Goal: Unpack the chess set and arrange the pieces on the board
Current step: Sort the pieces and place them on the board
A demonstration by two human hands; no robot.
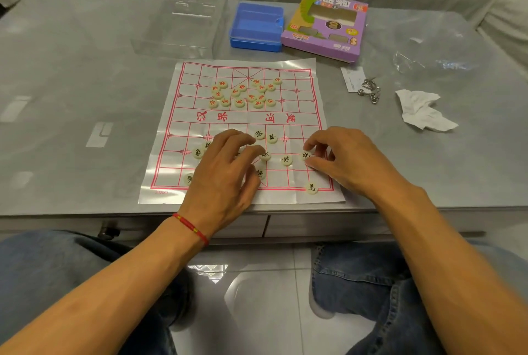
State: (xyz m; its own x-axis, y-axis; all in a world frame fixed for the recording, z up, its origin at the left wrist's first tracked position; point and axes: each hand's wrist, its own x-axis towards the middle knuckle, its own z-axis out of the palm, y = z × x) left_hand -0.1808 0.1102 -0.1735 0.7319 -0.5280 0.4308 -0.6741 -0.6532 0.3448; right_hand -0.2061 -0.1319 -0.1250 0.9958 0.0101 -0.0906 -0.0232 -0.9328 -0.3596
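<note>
My right hand (pixel 347 158) pinches a black-marked piece (pixel 306 155) on the board (pixel 303 88). My left hand (pixel 225 174) rests curled over pieces beside it; its grip is unclear.

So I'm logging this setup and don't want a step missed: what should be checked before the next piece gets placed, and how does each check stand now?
1. Board lies flat on the table: ok.
2. Right hand pinches a black piece: ok.
3. Left hand rests on black pieces, fingers curled; whether it grips one: cannot tell.
4. Black pieces on their starting points: not ok, most lie scattered; one sits at the near edge.
5. Red pieces arranged: not ok, clustered on the far half.
6. Blue box emptied: ok.
</note>
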